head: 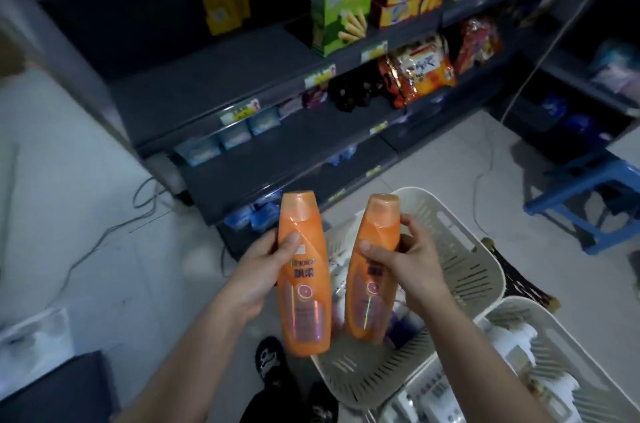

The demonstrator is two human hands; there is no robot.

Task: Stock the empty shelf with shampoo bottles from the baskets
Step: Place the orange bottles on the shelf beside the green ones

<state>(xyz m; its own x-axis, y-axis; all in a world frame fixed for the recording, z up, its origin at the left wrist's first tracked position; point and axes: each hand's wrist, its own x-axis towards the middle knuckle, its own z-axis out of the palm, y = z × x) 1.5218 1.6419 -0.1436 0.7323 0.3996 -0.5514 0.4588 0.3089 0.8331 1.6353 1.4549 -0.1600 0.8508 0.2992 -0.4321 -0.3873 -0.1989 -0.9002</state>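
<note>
1. In front of the dark shelving, the left hand (258,270) grips the left orange bottle (304,284) round its middle. The thumb lies across the label and the cap points up toward the shelves.
2. The right hand (398,260) holds the right orange bottle (372,284) just below its neck, thumb on the front, fingers curled round the far side.
3. Both bottles stand roughly upright, side by side and slightly apart, above the near cream basket (460,249).
4. A second cream basket (554,336) sits beside it, holding white items, probably more bottles; blur hides detail.
5. The bare shelf (214,76) lies up left, next to a green snack box (341,7).
</note>
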